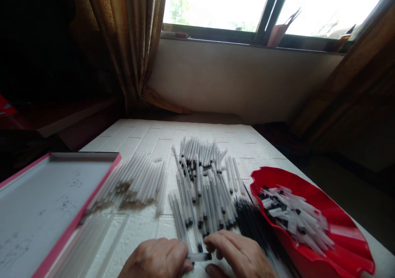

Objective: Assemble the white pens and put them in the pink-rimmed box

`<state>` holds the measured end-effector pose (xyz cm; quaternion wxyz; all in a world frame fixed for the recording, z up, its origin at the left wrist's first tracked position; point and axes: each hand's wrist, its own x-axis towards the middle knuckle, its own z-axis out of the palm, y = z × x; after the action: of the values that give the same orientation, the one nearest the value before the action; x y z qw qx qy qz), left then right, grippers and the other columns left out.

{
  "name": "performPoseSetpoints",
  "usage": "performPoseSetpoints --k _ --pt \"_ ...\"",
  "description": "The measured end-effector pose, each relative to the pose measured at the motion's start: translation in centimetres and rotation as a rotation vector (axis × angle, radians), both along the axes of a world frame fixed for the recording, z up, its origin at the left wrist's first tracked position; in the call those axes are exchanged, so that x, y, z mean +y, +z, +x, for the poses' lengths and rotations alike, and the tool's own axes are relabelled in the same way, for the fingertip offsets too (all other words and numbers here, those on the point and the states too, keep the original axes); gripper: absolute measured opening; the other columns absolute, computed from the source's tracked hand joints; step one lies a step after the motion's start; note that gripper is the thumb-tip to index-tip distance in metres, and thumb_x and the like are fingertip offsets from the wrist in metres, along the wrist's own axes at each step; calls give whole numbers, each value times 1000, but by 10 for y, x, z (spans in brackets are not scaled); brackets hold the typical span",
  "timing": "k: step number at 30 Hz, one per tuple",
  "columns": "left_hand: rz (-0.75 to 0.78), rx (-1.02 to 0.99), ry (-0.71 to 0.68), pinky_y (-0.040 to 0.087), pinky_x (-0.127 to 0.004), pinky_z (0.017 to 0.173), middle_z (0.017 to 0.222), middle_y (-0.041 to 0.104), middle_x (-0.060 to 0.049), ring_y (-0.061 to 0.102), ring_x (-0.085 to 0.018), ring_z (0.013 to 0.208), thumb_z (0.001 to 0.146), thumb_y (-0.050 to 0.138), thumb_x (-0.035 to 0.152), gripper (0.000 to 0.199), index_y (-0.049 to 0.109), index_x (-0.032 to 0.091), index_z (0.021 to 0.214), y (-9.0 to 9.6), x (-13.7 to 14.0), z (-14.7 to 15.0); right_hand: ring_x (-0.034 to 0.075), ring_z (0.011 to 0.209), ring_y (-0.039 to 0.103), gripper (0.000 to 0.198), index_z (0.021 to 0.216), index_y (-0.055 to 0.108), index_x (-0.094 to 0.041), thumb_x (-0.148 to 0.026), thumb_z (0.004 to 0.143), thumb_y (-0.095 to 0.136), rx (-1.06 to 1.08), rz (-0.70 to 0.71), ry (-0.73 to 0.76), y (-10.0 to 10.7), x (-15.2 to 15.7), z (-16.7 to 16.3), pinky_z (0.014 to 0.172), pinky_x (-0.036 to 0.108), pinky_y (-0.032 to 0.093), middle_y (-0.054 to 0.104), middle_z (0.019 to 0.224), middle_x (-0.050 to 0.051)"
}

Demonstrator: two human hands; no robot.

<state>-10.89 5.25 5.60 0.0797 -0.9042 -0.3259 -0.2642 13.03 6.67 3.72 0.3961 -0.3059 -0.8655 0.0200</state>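
Observation:
Near the bottom edge, my left hand (160,258) pinches a clear pen (199,257) that lies crosswise, its black end pointing right. My right hand (239,253) is beside that black end with thumb and fingers apart; whether a fingertip touches it I cannot tell. Just beyond both hands lies a pile of similar clear pens (212,199) with black ends towards me. Farther back is a second bunch of pens (199,148). To the right of the pile, thin black refills (251,216) lie in a bundle, partly hidden by my right hand.
Clear empty tubes (138,179) are stacked left of the pens, with more tubes (88,239) nearer me. A pink-rimmed tray (40,199) stands far left. On the right, a red scalloped bowl (345,232) holds clear caps (296,216). The white table (240,140) reaches towards the wall.

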Motion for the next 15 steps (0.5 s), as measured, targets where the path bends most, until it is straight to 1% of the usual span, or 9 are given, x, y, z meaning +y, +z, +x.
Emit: performPoseSetpoints --k 2,5,8,11,15 --pt "-3 3 1 44 -25 42 57 63 7 65 -12 44 114 22 28 42 50 25 84 0 0 1 13 50 65 42 107 60 -22 -44 115 25 -43 -10 -4 1 0 2 50 23 45 72 70 -1" --pt "-8 7 1 44 -25 41 56 61 7 64 -12 43 115 22 29 43 48 26 82 0 1 1 12 48 63 44 95 60 -25 -34 116 23 -71 20 -26 -3 -1 2 48 24 40 68 63 -3" --pt "-5 7 3 43 -25 41 56 61 7 63 -12 43 115 20 30 44 47 26 81 0 1 1 13 45 57 45 87 59 -25 -35 115 25 -15 28 -68 -11 -2 1 47 26 36 62 58 -4" --pt "-12 9 7 43 -24 42 56 62 7 65 -12 44 115 19 31 44 48 26 82 2 1 1 13 48 56 42 91 59 -24 -34 115 26 -10 -7 -54 -15 -3 0 49 26 36 62 62 -3" --pt "-31 15 5 45 -23 43 58 63 6 66 -12 46 115 19 31 44 49 26 83 3 0 1 12 48 54 38 91 56 -25 -31 114 26 5 -36 -31 -11 -5 0 49 24 36 60 63 -3"
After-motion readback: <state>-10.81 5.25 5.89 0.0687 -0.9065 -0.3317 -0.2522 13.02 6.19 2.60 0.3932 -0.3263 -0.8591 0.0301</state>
